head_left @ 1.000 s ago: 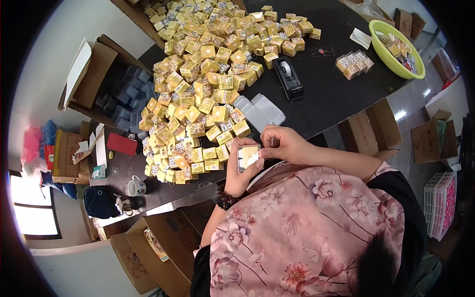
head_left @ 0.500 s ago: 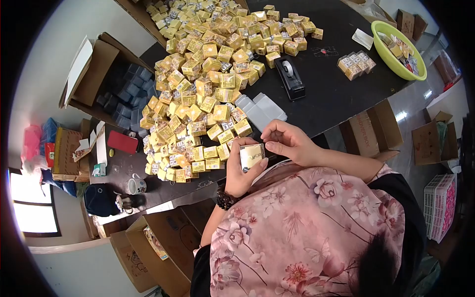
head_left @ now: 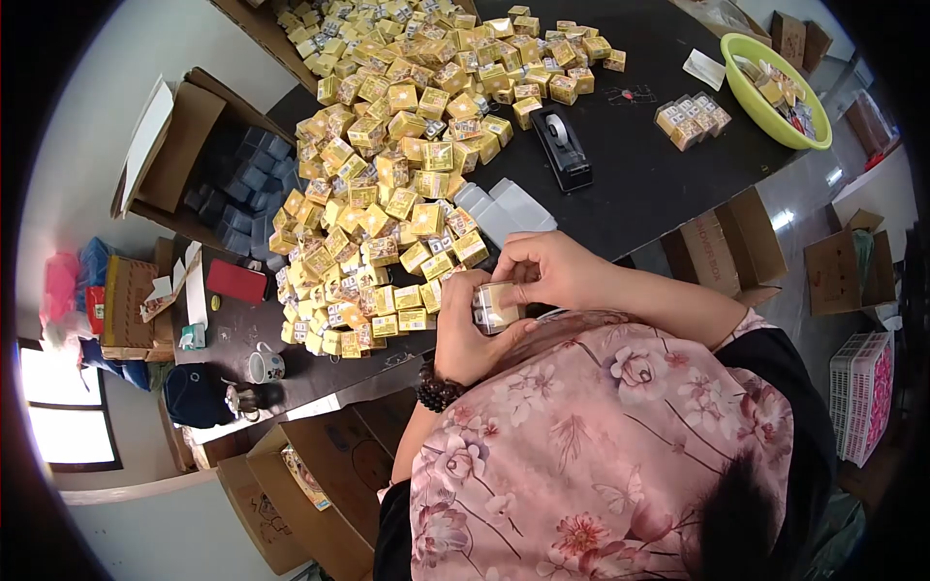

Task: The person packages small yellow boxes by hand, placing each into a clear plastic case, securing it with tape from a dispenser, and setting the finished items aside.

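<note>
Close to my body, my left hand (head_left: 463, 334) grips a small clear box (head_left: 494, 306) with pale yellow and white contents. The fingers of my right hand (head_left: 547, 271) are bent against the upper right of the same box, partly covering it. A dark bead bracelet (head_left: 438, 387) circles my left wrist. Just beyond my hands lie empty clear plastic cases (head_left: 506, 209). To their left spreads a big heap of small yellow boxes (head_left: 387, 194), its near edge beside my left hand.
On the black table (head_left: 639, 184) stand a tape dispenser (head_left: 562, 150) and a small block of packed boxes (head_left: 692, 122). A yellow-green basin (head_left: 775, 92) sits at the right edge. Leftward are a carton of clear cases (head_left: 179, 145), a red case (head_left: 237, 281) and a mug (head_left: 266, 364).
My right hand has come down onto the small box, its fingers now touching it. The box has turned a little in my left hand. The view has shifted slightly.
</note>
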The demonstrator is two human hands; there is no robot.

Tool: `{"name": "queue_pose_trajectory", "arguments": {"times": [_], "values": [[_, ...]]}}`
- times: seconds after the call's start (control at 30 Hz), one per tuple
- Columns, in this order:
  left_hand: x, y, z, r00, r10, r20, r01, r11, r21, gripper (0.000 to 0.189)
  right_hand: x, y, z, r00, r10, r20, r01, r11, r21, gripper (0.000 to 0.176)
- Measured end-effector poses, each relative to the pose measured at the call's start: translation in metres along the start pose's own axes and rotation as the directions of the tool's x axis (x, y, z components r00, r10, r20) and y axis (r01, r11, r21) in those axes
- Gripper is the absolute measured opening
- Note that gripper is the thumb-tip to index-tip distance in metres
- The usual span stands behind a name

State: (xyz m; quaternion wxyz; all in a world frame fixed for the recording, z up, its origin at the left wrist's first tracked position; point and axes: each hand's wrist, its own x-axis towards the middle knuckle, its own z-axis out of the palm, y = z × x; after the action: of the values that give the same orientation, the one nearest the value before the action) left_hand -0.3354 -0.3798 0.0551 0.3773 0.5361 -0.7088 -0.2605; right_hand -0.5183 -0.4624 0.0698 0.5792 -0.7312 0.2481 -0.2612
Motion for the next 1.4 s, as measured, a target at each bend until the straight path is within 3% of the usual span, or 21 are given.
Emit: {"name": "queue_pose_trajectory", "arguments": {"times": [0.07, 0.17, 0.23, 0.27, 0.33, 0.47, 0.53, 0.67, 0.73, 0.77, 0.83, 0.87, 0.93, 1.07, 1.13, 1.27, 1.4], "values": [[-0.002, 0.0, 0.0, 1.0, -0.017, -0.005, 0.017, 1.0, 0.001, 0.064, 0.002, 0.011, 0.0, 0.999, -0.042, 0.014, 0.041, 0.998, 0.05, 0.011], [-0.003, 0.001, 0.001, 0.993, -0.112, 0.022, 0.114, 0.982, -0.148, 0.064, 0.001, 0.002, 0.0, 0.998, 0.065, -0.008, -0.065, 0.997, 0.044, 0.011], [-0.003, -0.001, 0.002, 0.992, -0.116, 0.038, 0.123, 0.946, -0.301, 0.064, -0.001, 0.003, 0.005, 0.977, 0.202, -0.066, -0.175, 0.942, 0.287, 0.012], [-0.003, -0.001, 0.002, 0.992, -0.116, 0.038, 0.123, 0.945, -0.302, 0.064, -0.001, 0.006, 0.005, 0.977, 0.203, -0.067, -0.176, 0.942, 0.287, 0.012], [-0.004, -0.002, -0.001, 0.987, -0.132, 0.09, 0.153, 0.944, -0.292, 0.064, -0.001, 0.011, 0.006, 0.989, -0.068, -0.132, 0.082, 0.991, 0.108, 0.011], [-0.004, -0.004, 0.0, 1.0, -0.025, 0.009, 0.027, 0.962, -0.271, 0.064, -0.011, -0.001, -0.001, 0.986, -0.138, -0.098, 0.131, 0.988, -0.08, 0.01], [-0.008, -0.008, 0.001, 0.994, -0.097, 0.057, 0.111, 0.92, -0.375, 0.065, -0.012, 0.0, -0.001, 0.978, -0.173, -0.116, 0.173, 0.985, -0.011, 0.009], [-0.009, -0.006, -0.005, 0.983, -0.16, 0.086, 0.181, 0.907, -0.38, 0.069, -0.017, -0.002, 0.001, 0.973, -0.211, -0.099, 0.218, 0.973, 0.072, 0.012], [-0.009, -0.012, -0.004, 0.992, -0.107, 0.066, 0.124, 0.921, -0.369, 0.074, -0.019, -0.005, 0.006, 0.993, -0.034, -0.116, 0.082, 0.897, 0.434, 0.014], [-0.009, -0.012, -0.003, 0.992, -0.106, 0.069, 0.124, 0.921, -0.368, 0.074, -0.019, -0.007, 0.004, 0.992, -0.035, -0.119, 0.084, 0.897, 0.434, 0.014], [-0.008, -0.008, -0.002, 0.99, -0.059, 0.126, 0.125, 0.781, -0.612, 0.085, -0.02, -0.009, -0.002, 0.994, 0.105, 0.024, -0.1, 0.817, 0.568, 0.014], [-0.009, -0.005, -0.001, 0.99, -0.059, 0.126, 0.125, 0.781, -0.612, 0.085, -0.022, -0.008, -0.003, 0.994, 0.105, 0.024, -0.1, 0.817, 0.568, 0.014], [-0.011, 0.001, 0.0, 0.956, -0.107, 0.273, 0.291, 0.456, -0.841, 0.099, -0.024, -0.004, -0.004, 0.994, 0.09, 0.059, -0.108, 0.851, 0.514, 0.013], [-0.01, 0.016, -0.004, 0.939, -0.139, 0.314, 0.343, 0.369, -0.864, 0.104, -0.027, -0.009, -0.002, 0.998, -0.052, -0.024, 0.056, 0.857, 0.511, 0.015], [-0.013, 0.015, -0.007, 0.91, -0.13, 0.393, 0.414, 0.314, -0.854, 0.105, -0.027, -0.003, -0.002, 0.976, -0.216, -0.028, 0.206, 0.879, 0.429, 0.019], [-0.014, 0.011, -0.005, 0.91, -0.083, 0.406, 0.412, 0.291, -0.863, 0.107, -0.028, -0.002, 0.002, 0.984, -0.174, -0.03, 0.166, 0.855, 0.492, 0.018], [-0.017, 0.008, -0.005, 0.913, -0.091, 0.399, 0.407, 0.293, -0.865, 0.108, -0.029, -0.004, 0.003, 0.983, -0.178, -0.041, 0.178, 0.885, 0.431, 0.015]]}}
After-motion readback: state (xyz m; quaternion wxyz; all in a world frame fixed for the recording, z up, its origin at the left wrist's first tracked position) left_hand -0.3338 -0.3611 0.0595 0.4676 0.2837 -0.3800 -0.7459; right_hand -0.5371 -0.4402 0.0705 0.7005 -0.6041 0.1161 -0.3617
